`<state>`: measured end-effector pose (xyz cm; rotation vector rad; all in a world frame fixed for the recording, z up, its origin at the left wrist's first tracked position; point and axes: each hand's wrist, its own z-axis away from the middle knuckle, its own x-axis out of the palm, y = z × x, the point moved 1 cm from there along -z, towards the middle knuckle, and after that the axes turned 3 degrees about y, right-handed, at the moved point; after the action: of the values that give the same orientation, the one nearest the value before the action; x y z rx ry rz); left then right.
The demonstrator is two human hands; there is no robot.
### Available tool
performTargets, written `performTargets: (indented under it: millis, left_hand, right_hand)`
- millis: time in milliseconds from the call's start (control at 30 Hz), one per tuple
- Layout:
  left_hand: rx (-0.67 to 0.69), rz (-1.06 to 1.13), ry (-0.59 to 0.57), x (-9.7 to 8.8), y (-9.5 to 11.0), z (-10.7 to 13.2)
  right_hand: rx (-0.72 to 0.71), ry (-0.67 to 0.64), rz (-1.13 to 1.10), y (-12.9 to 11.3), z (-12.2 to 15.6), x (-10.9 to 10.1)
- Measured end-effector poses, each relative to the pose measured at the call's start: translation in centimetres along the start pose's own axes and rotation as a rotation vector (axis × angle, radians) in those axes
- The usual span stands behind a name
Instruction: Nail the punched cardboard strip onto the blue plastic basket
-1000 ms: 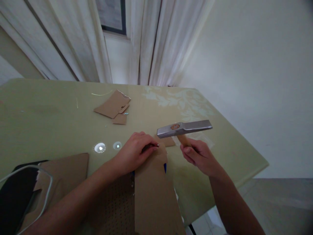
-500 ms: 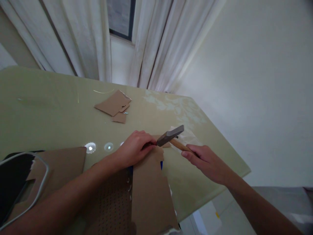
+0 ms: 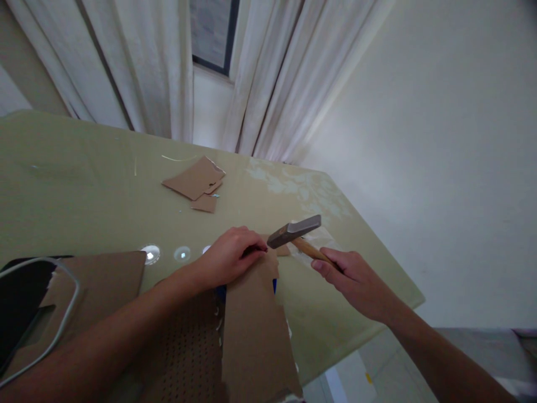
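Note:
My right hand (image 3: 350, 277) is closed around the wooden handle of a hammer (image 3: 294, 230). The hammer's metal head is just right of my left fingertips, its blunt end pointing at them. My left hand (image 3: 235, 254) rests at the far end of a long brown cardboard strip (image 3: 255, 341), thumb and fingers pinched together. Whatever is between those fingertips is too small or hidden to make out. Beneath the strip, a bit of something blue (image 3: 274, 285) shows at its edge. A perforated brown board (image 3: 184, 347) lies under my left forearm.
Torn cardboard scraps (image 3: 195, 178) lie farther back on the glossy greenish table (image 3: 104, 212). At left, a white cable (image 3: 69, 308) crosses a cardboard piece (image 3: 100, 280) and a black object (image 3: 17, 313). Clear plastic (image 3: 312, 252) lies behind the hammer. The table's right edge borders a wall.
The hammer head has shifted slightly, with a small gap from my left fingertips now visible. My left hand keeps its place on the cardboard. The whole view has moved a little.

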<state>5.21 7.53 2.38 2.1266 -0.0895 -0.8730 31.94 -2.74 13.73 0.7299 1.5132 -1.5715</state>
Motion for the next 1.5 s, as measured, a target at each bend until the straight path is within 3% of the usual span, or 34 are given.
performTargets:
  millis: [100,267,467,667,867,1133,1367,1500]
  left_hand:
    - [-0.014,0.004,0.004,0.0,0.0,0.0]
    - [0.009,-0.011,0.009,0.1,0.1,0.0]
    - [-0.012,0.002,-0.013,0.2,-0.1,0.1]
    - [-0.008,-0.013,-0.041,0.1,0.1,0.0]
    - [-0.051,0.001,-0.055,0.0,0.1,0.1]
    - [-0.083,0.055,-0.067,0.1,0.2,0.3]
    - [-0.24,-0.028,-0.13,0.1,0.3,0.1]
    - [-0.242,-0.014,-0.15,0.2,0.3,0.1]
  right_hand:
    - [0.003,0.03,-0.035,-0.1,0.0,-0.2]
    - [0.025,-0.068,-0.001,-0.1,-0.3,-0.1]
    - [0.03,0.023,-0.118,0.0,0.1,-0.3]
    - [0.033,-0.099,0.012,0.3,-0.2,0.3]
    - [0.033,0.01,-0.149,0.0,0.5,0.0]
    - [0.064,-0.078,-0.08,0.9,0.2,2.1]
    - [0.071,-0.028,-0.388,1.6,0.7,1.7]
    - [0.067,-0.091,-0.204,1.3,0.4,2.4]
